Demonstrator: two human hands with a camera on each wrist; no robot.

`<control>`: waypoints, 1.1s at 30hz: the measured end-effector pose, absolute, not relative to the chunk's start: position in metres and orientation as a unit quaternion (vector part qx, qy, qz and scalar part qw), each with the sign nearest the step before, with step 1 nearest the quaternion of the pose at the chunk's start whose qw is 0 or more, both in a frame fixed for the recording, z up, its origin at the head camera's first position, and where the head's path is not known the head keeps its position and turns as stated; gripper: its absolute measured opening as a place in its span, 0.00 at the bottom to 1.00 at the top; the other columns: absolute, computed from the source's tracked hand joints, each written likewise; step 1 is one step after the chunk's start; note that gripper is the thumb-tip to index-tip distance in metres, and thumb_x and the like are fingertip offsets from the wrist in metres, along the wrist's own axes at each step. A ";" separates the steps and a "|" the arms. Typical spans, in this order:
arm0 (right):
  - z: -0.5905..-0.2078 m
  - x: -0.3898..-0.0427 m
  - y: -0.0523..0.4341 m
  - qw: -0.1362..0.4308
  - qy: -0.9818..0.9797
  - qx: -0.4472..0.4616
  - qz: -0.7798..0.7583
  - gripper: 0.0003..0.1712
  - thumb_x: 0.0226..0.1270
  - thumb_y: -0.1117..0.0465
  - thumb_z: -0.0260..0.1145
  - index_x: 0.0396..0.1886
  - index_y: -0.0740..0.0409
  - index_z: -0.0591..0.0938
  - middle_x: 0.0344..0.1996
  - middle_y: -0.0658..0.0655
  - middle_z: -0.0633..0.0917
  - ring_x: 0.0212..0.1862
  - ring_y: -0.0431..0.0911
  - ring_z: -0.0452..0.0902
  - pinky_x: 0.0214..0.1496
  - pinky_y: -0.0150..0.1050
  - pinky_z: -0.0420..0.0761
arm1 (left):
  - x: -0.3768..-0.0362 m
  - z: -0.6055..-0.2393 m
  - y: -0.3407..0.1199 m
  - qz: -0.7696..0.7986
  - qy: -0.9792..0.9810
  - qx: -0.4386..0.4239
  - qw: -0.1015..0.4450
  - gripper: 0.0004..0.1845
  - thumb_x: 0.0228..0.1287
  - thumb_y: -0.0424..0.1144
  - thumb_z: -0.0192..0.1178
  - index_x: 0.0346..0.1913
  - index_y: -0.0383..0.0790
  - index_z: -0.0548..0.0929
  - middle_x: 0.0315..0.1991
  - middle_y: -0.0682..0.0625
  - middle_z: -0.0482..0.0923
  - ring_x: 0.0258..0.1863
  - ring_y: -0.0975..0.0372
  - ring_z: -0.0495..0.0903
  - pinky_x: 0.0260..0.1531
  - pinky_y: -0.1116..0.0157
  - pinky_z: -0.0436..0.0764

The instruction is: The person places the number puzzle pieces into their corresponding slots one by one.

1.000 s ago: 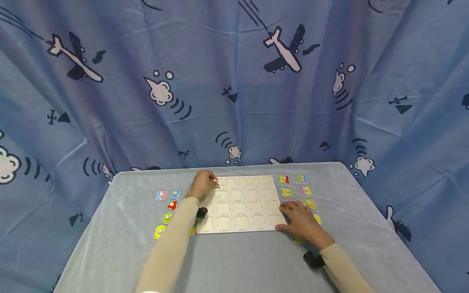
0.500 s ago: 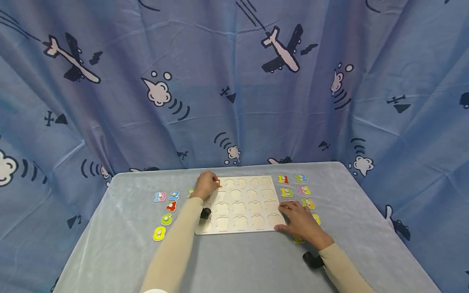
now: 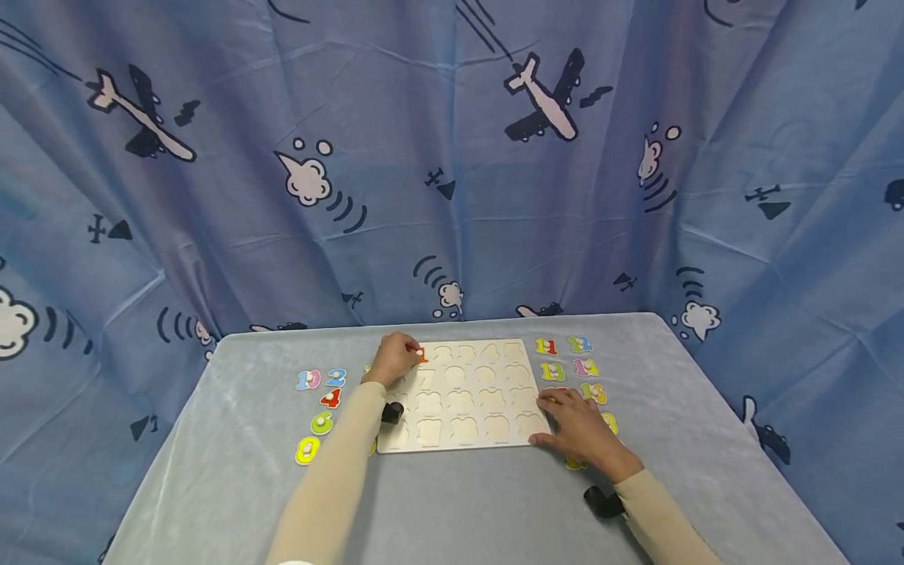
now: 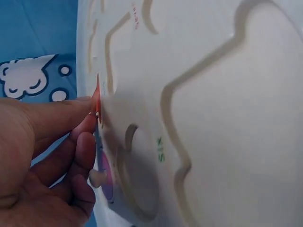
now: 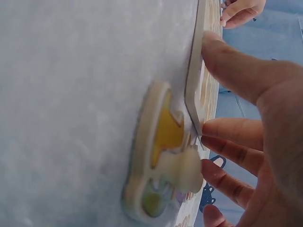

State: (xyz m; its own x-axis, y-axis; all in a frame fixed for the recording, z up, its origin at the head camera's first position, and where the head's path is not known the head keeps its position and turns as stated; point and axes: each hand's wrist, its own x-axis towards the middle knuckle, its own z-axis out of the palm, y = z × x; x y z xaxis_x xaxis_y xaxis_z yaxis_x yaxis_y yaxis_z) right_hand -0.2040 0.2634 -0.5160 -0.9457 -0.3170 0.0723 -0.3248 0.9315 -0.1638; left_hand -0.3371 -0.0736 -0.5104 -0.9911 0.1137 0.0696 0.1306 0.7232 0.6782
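My left hand [image 3: 392, 360] is at the far left corner of a pale wooden number board [image 3: 462, 449] with cut-out recesses. Its thumb and forefinger pinch a red-orange number piece [image 4: 98, 106], shaped like a 1 in the head view, at the top-left recess. Just below those fingers in the left wrist view, a purple piece with a knob [image 4: 107, 176] lies at the board, partly behind the fingers. My right hand [image 3: 577, 428] rests on the board's near right corner, fingers spread and thumb on the front edge. A yellow and green knobbed piece [image 5: 161, 156] lies beside that corner.
Several knobbed number pieces lie left of the board, among them a blue 2 [image 3: 337, 377] and a red 4 [image 3: 330, 398]. More lie to its right, including an 11 [image 3: 546, 346] and a 12 [image 3: 581, 344]. A blue patterned curtain [image 3: 395, 196] hangs behind the grey-covered table [image 3: 466, 510].
My left hand has shifted slightly at the top-left recess, and more of the red-orange piece now shows. My right hand stays on the board's corner.
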 end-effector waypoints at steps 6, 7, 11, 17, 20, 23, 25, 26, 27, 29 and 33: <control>-0.517 -0.204 0.262 0.017 -0.983 0.162 0.088 0.44 0.46 0.37 0.76 0.60 0.57 0.81 0.60 0.57 0.79 0.62 0.58 0.70 0.56 0.61 0.71 | -0.330 -0.497 -0.085 -0.401 -0.913 -0.075 0.022 0.11 0.63 0.28 0.62 0.48 0.32 0.86 0.37 0.43 0.86 0.37 0.56 0.81 0.43 0.60 0.80; -0.517 -0.204 0.262 0.016 -0.983 0.161 0.088 0.44 0.46 0.37 0.76 0.60 0.57 0.81 0.60 0.57 0.79 0.62 0.58 0.70 0.56 0.61 0.71 | -0.328 -0.493 -0.089 -0.406 -0.910 -0.077 0.028 0.11 0.63 0.28 0.62 0.48 0.31 0.86 0.38 0.42 0.86 0.37 0.55 0.81 0.43 0.59 0.81; -0.517 -0.204 0.262 0.014 -0.983 0.160 0.089 0.44 0.47 0.36 0.76 0.60 0.57 0.81 0.60 0.57 0.79 0.62 0.59 0.70 0.57 0.62 0.70 | -0.324 -0.482 -0.108 -0.411 -0.907 -0.070 0.060 0.11 0.64 0.29 0.61 0.47 0.32 0.86 0.39 0.42 0.86 0.39 0.54 0.83 0.44 0.57 0.81; -0.516 -0.204 0.264 0.016 -0.984 0.154 0.090 0.44 0.46 0.37 0.76 0.60 0.57 0.81 0.60 0.57 0.79 0.62 0.59 0.70 0.57 0.61 0.71 | -0.317 -0.480 -0.140 -0.399 -0.913 -0.045 0.071 0.11 0.63 0.31 0.62 0.47 0.32 0.86 0.38 0.41 0.85 0.39 0.53 0.81 0.45 0.56 0.80; -0.517 -0.205 0.265 0.018 -0.983 0.161 0.092 0.44 0.46 0.37 0.76 0.59 0.57 0.81 0.60 0.57 0.79 0.61 0.59 0.71 0.55 0.61 0.71 | -0.311 -0.484 -0.154 -0.387 -0.920 -0.029 0.051 0.12 0.63 0.32 0.63 0.49 0.32 0.85 0.39 0.41 0.84 0.39 0.54 0.81 0.45 0.56 0.79; -0.518 -0.205 0.264 0.015 -0.982 0.163 0.097 0.44 0.46 0.36 0.76 0.60 0.57 0.81 0.60 0.57 0.79 0.61 0.59 0.71 0.56 0.61 0.71 | -0.305 -0.486 -0.171 -0.376 -0.926 -0.007 0.029 0.13 0.65 0.34 0.63 0.50 0.33 0.85 0.42 0.41 0.84 0.40 0.54 0.80 0.46 0.56 0.79; -0.519 -0.205 0.264 0.014 -0.982 0.163 0.098 0.44 0.47 0.36 0.76 0.60 0.58 0.81 0.60 0.57 0.79 0.62 0.59 0.71 0.56 0.61 0.71 | -0.302 -0.486 -0.184 -0.369 -0.929 0.003 0.027 0.14 0.65 0.34 0.62 0.51 0.33 0.85 0.43 0.40 0.84 0.41 0.53 0.81 0.46 0.55 0.79; -0.519 -0.205 0.264 0.014 -0.982 0.160 0.097 0.44 0.47 0.36 0.76 0.60 0.58 0.81 0.61 0.57 0.79 0.62 0.59 0.71 0.56 0.61 0.71 | -0.300 -0.486 -0.190 -0.365 -0.931 0.008 0.027 0.14 0.65 0.35 0.62 0.51 0.33 0.85 0.43 0.40 0.84 0.41 0.53 0.81 0.46 0.55 0.79; -0.519 -0.205 0.264 0.014 -0.983 0.158 0.097 0.44 0.47 0.36 0.76 0.60 0.58 0.81 0.61 0.56 0.79 0.63 0.59 0.70 0.57 0.61 0.71 | -0.298 -0.485 -0.196 -0.360 -0.932 0.010 0.027 0.14 0.65 0.35 0.62 0.51 0.33 0.85 0.44 0.40 0.84 0.42 0.52 0.81 0.46 0.55 0.79; -0.520 -0.206 0.265 0.018 -0.983 0.158 0.093 0.44 0.47 0.36 0.76 0.59 0.58 0.81 0.60 0.56 0.79 0.62 0.59 0.71 0.56 0.61 0.72 | -0.294 -0.486 -0.208 -0.353 -0.935 0.012 0.025 0.13 0.65 0.35 0.62 0.50 0.33 0.85 0.43 0.40 0.84 0.42 0.52 0.81 0.44 0.55 0.80; -0.521 -0.208 0.266 0.020 -0.982 0.164 0.092 0.44 0.46 0.35 0.75 0.59 0.57 0.81 0.60 0.56 0.79 0.61 0.59 0.72 0.54 0.61 0.72 | -0.286 -0.492 -0.224 -0.344 -0.939 0.011 0.000 0.13 0.65 0.36 0.63 0.50 0.33 0.85 0.42 0.41 0.85 0.40 0.54 0.81 0.41 0.58 0.80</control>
